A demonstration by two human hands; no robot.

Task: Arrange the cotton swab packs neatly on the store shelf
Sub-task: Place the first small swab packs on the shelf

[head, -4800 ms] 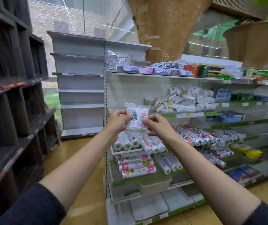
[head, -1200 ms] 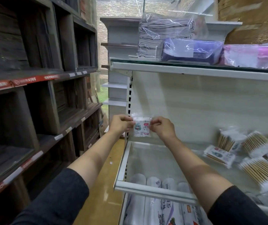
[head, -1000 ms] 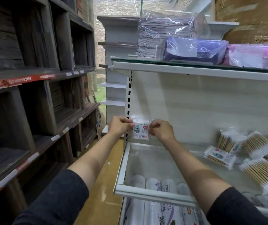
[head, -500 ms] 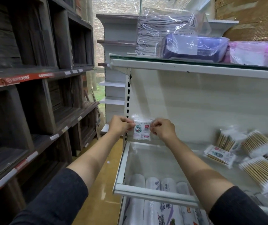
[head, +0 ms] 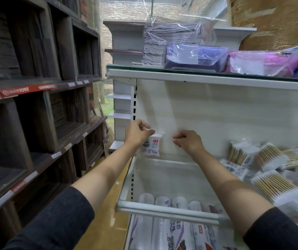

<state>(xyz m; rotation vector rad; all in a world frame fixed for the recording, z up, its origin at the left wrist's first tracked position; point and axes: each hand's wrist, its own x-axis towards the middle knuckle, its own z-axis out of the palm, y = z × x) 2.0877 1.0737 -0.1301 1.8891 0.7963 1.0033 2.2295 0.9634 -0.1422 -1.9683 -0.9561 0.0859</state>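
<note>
A small cotton swab pack [head: 152, 146] with a red label hangs upright at the far left of the white shelf [head: 164, 208], close to the back panel. My left hand [head: 137, 134] pinches its top edge between thumb and fingers. Just to the right, level with the pack, my right hand [head: 187, 141] is apart from it, fingers curled and holding nothing. A loose heap of other cotton swab packs [head: 272, 159] lies on the right part of the same shelf, some flat and some tilted.
The upper shelf [head: 207, 78] carries bagged cloths [head: 173, 40] and purple packs [head: 195, 55]. White rolls [head: 164, 230] fill the shelf below. Dark wooden shelving [head: 36, 98] lines the left side, with a narrow aisle floor [head: 101, 226] between.
My right hand has let go of the pack and moved right. The left hand alone now holds the pack, which has shifted left and lower toward the shelf's corner.
</note>
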